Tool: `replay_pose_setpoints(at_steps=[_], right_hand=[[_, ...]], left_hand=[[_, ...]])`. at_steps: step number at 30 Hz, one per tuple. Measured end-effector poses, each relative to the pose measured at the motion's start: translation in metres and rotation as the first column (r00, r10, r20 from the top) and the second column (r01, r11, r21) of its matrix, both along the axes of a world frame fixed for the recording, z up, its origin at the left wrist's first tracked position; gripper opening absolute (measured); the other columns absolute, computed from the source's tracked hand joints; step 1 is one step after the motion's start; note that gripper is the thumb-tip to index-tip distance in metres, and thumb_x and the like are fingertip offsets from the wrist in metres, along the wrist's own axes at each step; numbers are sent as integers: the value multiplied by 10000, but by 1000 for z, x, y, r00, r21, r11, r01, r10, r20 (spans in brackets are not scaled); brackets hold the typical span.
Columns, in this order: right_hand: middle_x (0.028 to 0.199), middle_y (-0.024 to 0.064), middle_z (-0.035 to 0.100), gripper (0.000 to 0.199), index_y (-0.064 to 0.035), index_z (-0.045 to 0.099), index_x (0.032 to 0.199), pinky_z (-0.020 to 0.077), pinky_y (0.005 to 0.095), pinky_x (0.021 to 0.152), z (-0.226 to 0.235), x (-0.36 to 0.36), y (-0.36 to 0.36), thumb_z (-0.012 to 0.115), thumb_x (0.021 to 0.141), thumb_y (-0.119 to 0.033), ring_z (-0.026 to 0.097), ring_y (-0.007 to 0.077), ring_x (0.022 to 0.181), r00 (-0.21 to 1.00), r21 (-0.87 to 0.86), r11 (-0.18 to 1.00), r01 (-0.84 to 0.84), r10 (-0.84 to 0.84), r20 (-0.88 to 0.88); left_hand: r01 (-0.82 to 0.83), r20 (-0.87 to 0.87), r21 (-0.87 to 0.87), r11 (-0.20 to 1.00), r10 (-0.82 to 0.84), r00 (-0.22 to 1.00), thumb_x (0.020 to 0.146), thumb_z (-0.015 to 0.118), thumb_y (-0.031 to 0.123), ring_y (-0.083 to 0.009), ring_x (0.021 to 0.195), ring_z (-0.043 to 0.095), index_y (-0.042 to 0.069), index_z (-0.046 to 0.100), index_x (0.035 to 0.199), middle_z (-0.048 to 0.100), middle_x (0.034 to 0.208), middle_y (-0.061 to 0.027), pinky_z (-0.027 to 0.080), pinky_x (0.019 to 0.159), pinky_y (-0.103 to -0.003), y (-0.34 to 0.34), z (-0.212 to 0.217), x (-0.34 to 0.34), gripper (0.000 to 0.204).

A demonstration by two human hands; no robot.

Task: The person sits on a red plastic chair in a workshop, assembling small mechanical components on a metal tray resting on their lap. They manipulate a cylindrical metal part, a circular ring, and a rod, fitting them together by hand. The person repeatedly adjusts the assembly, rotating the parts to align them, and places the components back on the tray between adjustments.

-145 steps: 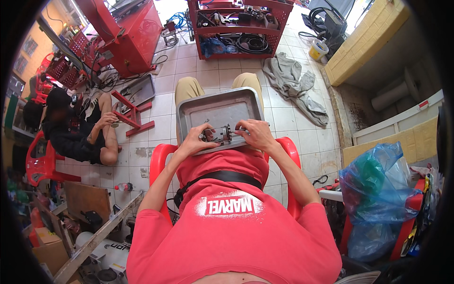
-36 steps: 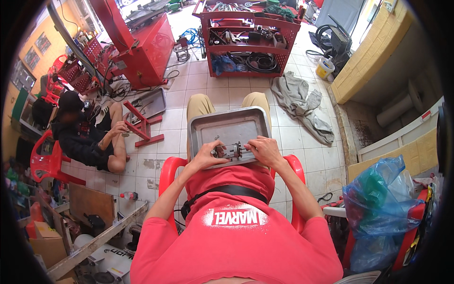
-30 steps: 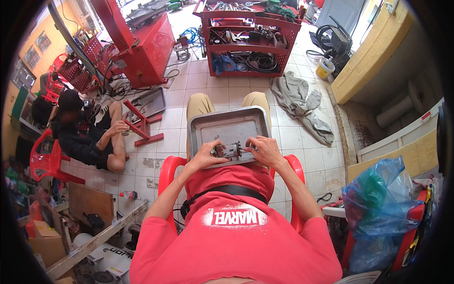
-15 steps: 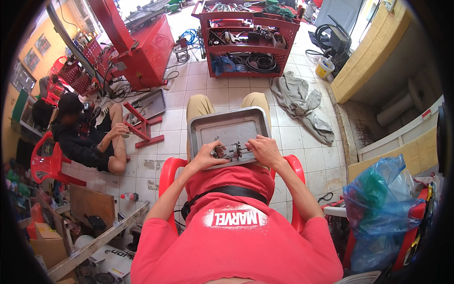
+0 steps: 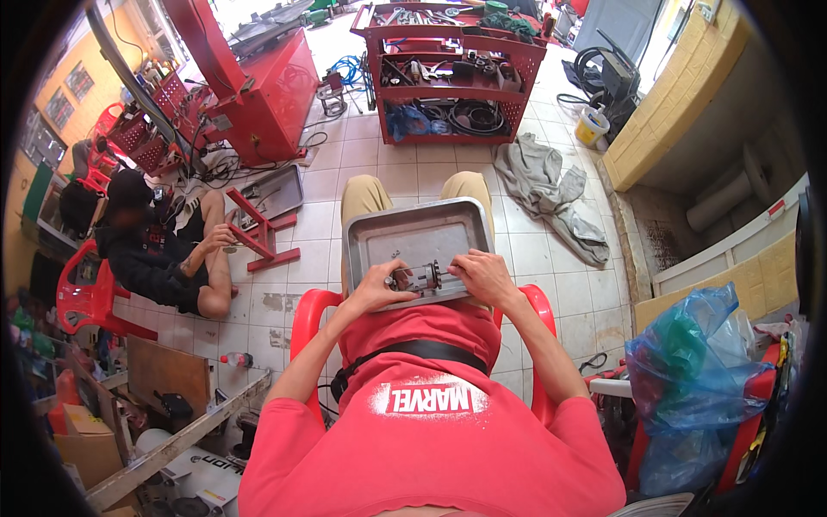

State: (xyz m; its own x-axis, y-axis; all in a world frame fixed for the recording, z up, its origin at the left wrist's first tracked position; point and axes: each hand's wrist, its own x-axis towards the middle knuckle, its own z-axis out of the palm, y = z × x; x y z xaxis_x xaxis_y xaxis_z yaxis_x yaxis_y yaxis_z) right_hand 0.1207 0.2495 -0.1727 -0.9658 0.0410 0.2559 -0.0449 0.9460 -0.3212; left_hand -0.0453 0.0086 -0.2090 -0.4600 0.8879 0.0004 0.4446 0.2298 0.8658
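Note:
I sit in a red plastic chair (image 5: 303, 320) with a grey metal tray (image 5: 419, 233) resting on my lap. Over the tray's near edge I hold a small metal mechanical part (image 5: 419, 278) between both hands. My left hand (image 5: 376, 287) grips its left end and my right hand (image 5: 482, 274) grips its right end. A few tiny loose pieces lie on the tray floor beyond the part. My fingers hide much of the part.
Another person (image 5: 159, 250) in black sits on the tiled floor at my left near red metal frames (image 5: 258, 233). A red tool cart (image 5: 452, 73) stands ahead, a grey cloth (image 5: 547, 189) lies right of my knees, and blue plastic bags (image 5: 689, 370) sit at my right.
Both hands have stayed on the metal part over the tray, shifting only slightly. Since the oldest frame my head view has moved a little and the person on the floor has changed arm position.

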Motion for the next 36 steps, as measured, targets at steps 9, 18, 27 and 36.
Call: replay_pose_setpoints(at_steps=[9,18,27,36], right_hand=[[824,83,731,263,-113,687,955,528,437,721,-2,-2,-1,663,979,-374,711,289,838,998,51,997,58,-58,-8],[826,89,731,301,-119,688,920,480,410,745,0,0,0,632,1001,-403,711,286,818,998,8,1000,30,-29,-55],[901,64,756,285,-128,722,959,464,401,779,11,3,0,647,987,-402,714,265,862,999,-116,992,41,-39,19],[912,62,754,252,-121,718,919,467,404,768,6,1,1,677,964,-365,711,261,860,1000,-35,999,15,-16,-2]], left_hand=[[-7,0,7,1000,7,1000,749,923,329,-189,832,710,20,669,1095,734,885,-93,561,741,-340,0,3,1,530],[-22,6,-16,1000,22,1000,754,920,304,-164,822,696,27,674,1087,731,873,-74,551,761,-317,1,8,3,499],[-23,3,-13,1000,23,1000,751,923,296,-154,819,692,30,676,1085,729,873,-71,551,751,-308,0,5,3,493],[-14,4,8,1000,14,1000,754,921,297,-157,813,689,33,682,1090,724,867,-68,550,742,-316,0,3,1,490]])
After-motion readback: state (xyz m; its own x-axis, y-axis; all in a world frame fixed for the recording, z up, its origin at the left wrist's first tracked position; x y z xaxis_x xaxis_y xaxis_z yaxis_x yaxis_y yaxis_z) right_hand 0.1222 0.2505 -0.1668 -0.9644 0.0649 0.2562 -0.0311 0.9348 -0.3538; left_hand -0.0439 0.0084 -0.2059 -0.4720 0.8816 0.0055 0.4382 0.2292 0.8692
